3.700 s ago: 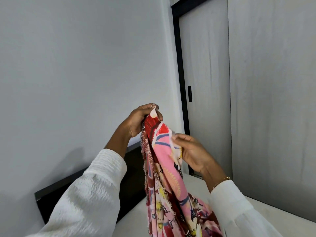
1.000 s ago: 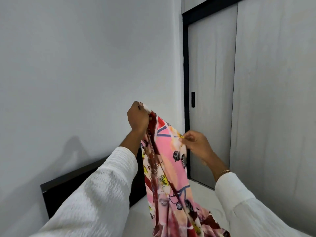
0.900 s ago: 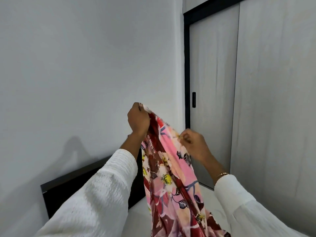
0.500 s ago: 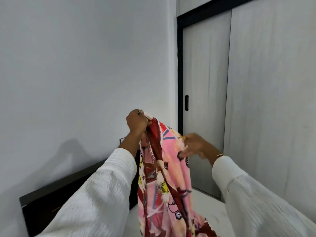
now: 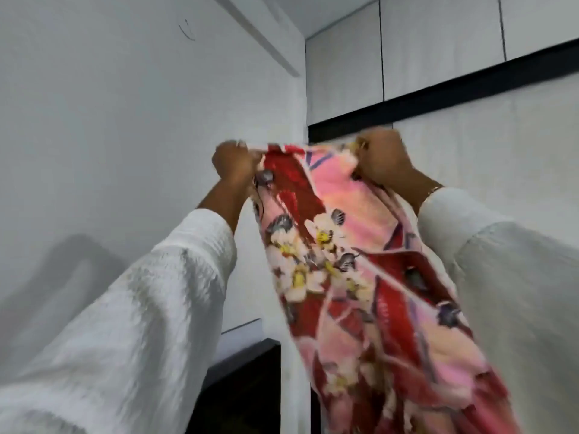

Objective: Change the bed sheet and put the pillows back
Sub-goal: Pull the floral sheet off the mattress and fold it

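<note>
Both hands, left (image 5: 233,161), right (image 5: 380,159), apparently grip floral sheet (image 5: 338,245) top edge.

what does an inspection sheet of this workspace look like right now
surface: bed not in view; only a dark headboard low against the wall.
job's things: floral sheet held up by its top edge, hanging down; no pillows seen.
clutter: nothing seen.
grippers: left hand and right hand each grip the top edge, apart.
cables: nothing seen.
surroundings: white wall, grey wardrobe doors.
</note>
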Demonstrator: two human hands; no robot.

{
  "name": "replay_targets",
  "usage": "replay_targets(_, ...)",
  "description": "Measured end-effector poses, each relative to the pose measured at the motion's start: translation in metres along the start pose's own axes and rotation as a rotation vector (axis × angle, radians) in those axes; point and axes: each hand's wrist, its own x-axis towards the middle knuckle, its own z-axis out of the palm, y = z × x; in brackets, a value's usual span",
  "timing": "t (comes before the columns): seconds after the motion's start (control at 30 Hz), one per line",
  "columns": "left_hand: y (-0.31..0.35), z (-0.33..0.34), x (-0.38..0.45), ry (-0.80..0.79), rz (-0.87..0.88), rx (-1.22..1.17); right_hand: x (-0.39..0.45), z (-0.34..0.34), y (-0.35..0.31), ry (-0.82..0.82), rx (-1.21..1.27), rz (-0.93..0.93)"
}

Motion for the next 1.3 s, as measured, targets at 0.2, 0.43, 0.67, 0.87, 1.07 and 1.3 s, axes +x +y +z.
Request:
replay_targets(0.2, 0.018, 0.015, 0.026, 0.036, -0.030, -0.180, 0.013, -0.004, 0.003, -0.026, -0.007, -0.023)
replay_targets(0.43, -0.045, 0.037, -0.005, -0.233, -0.241, -0.348, -0.052, 0.036, 0.033, -0.241, 0.322, 0.257)
replay_targets(0.67, -0.104, 0.060, -0.068, -0.385, -0.096, 0.146, -0.117, 0.078, 0.044, -0.342, 0.398, 0.375)
replay_targets(0.87, -0.126, 0.068, -0.107, -0.216, -0.306, 0.070, -0.136, 0.080, 0.048, -0.377, 0.512, 0.381)
replay_targets(1.07, -0.137, 0.078, -0.135, -0.117, -0.400, 0.056, -0.188, 0.087, 0.039, -0.445, 0.681, 0.488)
replay_targets(1.3, -0.138, 0.093, -0.166, -0.038, -0.136, -0.071, -0.282, 0.103, -0.010, -0.104, 0.431, 0.313)
